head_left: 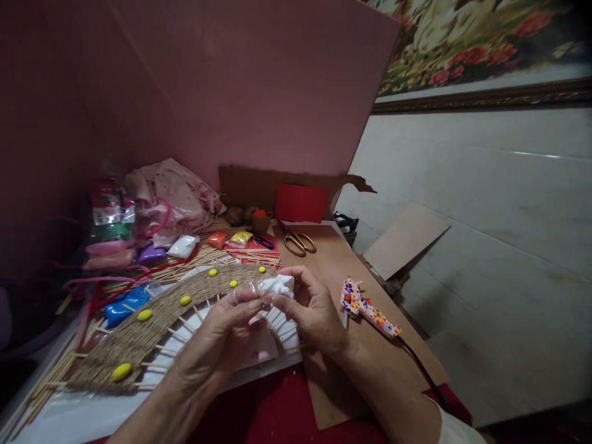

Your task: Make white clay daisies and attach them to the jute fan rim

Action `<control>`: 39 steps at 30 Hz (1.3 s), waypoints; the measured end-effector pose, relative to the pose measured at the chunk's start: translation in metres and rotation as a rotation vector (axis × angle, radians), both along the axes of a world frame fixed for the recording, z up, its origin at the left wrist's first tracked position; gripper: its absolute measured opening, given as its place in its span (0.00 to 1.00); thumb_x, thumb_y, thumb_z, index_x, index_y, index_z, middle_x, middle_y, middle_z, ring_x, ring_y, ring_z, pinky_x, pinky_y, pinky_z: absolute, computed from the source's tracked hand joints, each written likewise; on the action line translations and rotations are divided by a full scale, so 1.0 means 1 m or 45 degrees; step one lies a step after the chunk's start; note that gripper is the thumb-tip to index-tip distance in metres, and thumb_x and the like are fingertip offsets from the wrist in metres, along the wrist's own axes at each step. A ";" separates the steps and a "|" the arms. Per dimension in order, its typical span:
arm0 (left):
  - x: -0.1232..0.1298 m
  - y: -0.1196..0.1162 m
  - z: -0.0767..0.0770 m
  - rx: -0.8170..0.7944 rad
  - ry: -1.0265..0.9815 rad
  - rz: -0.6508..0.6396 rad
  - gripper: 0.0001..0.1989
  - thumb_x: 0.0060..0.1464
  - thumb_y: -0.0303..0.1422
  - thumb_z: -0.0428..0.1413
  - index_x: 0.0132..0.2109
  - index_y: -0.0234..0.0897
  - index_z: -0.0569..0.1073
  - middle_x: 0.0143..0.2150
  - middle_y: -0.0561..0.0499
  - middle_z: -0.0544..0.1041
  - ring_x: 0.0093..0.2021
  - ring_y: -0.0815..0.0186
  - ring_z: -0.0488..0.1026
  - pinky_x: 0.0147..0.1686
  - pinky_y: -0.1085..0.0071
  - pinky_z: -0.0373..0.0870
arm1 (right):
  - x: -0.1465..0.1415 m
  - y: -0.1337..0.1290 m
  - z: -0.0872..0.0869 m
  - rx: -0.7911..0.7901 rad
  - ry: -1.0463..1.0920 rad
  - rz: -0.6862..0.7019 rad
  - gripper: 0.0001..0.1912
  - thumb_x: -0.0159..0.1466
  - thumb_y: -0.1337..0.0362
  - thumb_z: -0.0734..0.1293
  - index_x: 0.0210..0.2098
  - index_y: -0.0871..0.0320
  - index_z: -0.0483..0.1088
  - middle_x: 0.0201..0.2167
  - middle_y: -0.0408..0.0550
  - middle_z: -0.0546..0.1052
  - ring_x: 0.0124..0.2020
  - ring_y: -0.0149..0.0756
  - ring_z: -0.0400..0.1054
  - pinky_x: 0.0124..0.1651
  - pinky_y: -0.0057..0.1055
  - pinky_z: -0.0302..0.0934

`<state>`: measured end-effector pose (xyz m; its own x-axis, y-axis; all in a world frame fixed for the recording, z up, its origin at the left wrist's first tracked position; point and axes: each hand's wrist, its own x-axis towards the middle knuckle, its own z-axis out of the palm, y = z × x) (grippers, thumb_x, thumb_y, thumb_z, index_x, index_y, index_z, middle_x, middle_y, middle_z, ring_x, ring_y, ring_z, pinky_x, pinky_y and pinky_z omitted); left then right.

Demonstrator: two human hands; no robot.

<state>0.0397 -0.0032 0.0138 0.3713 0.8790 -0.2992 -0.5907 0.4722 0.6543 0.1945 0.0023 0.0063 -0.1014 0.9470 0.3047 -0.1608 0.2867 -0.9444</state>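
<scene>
Both hands meet over the woven piece, holding a small clear packet of white clay [277, 284]. My left hand [231, 320] pinches the packet's left end. My right hand [315, 305] has its thumb and fingers closed round the right end, beside the white lump. Below them lies a fan-shaped frame of sticks with a brown twine band [169, 317], dotted with several yellow ovals [145, 315]. White sheeting [169, 351] shows between the sticks. A small white bit lies beneath my hands.
Gold-handled scissors [298, 242] lie on brown cardboard [324, 256], with a flower-patterned glue gun [370, 311] and its black cord to the right. Colored clay packets, including a blue one [126, 305], loose sticks and a pink cloth [173, 194] sit at the left and back.
</scene>
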 end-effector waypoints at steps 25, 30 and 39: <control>0.003 0.000 0.000 0.136 0.093 0.095 0.09 0.33 0.24 0.67 0.25 0.34 0.74 0.27 0.50 0.78 0.27 0.69 0.73 0.28 0.76 0.67 | 0.001 -0.001 0.001 -0.084 -0.050 0.060 0.18 0.56 0.53 0.71 0.38 0.58 0.65 0.22 0.36 0.66 0.20 0.23 0.58 0.22 0.22 0.53; 0.001 -0.001 -0.001 0.133 0.109 0.085 0.09 0.33 0.25 0.66 0.24 0.34 0.73 0.29 0.49 0.79 0.28 0.68 0.73 0.26 0.76 0.65 | 0.003 -0.001 0.004 -0.088 0.012 0.101 0.18 0.60 0.50 0.66 0.38 0.59 0.65 0.20 0.36 0.64 0.18 0.24 0.59 0.22 0.23 0.54; 0.006 -0.004 0.000 0.188 0.061 0.008 0.10 0.35 0.26 0.66 0.25 0.35 0.71 0.23 0.52 0.75 0.24 0.69 0.71 0.27 0.74 0.66 | 0.001 -0.003 0.002 -0.195 0.012 0.035 0.19 0.52 0.55 0.73 0.34 0.58 0.64 0.21 0.35 0.64 0.18 0.21 0.55 0.20 0.20 0.50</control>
